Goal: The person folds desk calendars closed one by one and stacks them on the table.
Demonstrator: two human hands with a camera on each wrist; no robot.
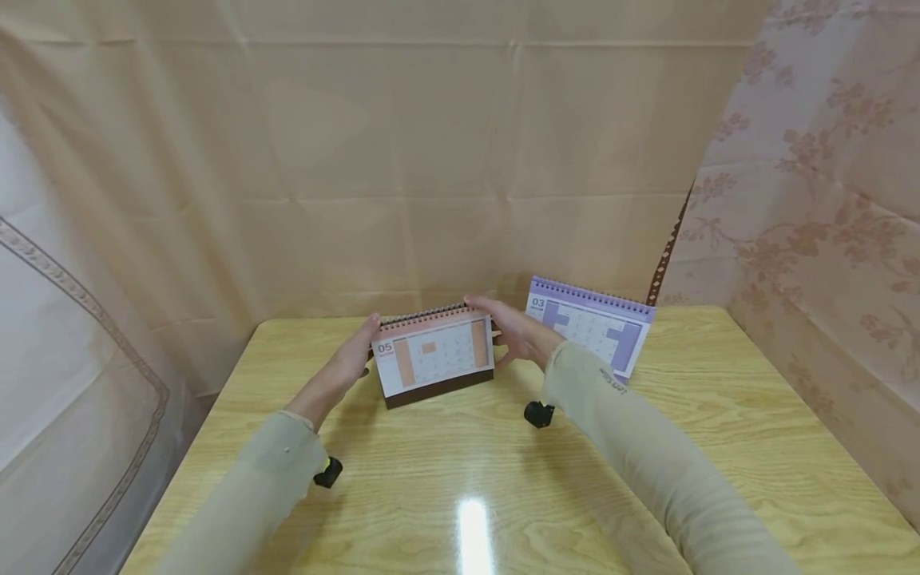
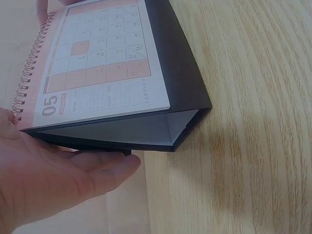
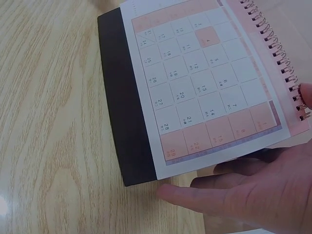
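A pink-and-white desk calendar (image 1: 438, 351) with a wire spiral along its top and a dark stand base is between my two hands, showing the 05 page. My left hand (image 1: 354, 351) grips its left end, thumb at the top corner and fingers behind the stand. In the left wrist view the calendar's folded stand (image 2: 187, 83) shows its hollow side, with my fingers (image 2: 107, 170) under the back panel. My right hand (image 1: 513, 329) holds the right end the same way, thumb by the spiral; in the right wrist view its fingers (image 3: 209, 195) reach behind the calendar's edge.
A purple desk calendar (image 1: 585, 323) showing 03 stands at the back right, partly behind my right forearm. The wooden table (image 1: 431, 455) ends at a beige curtain (image 1: 402, 160); a floral cloth (image 1: 826, 200) hangs at the right. Small black cameras (image 1: 539, 414) are on my wrists.
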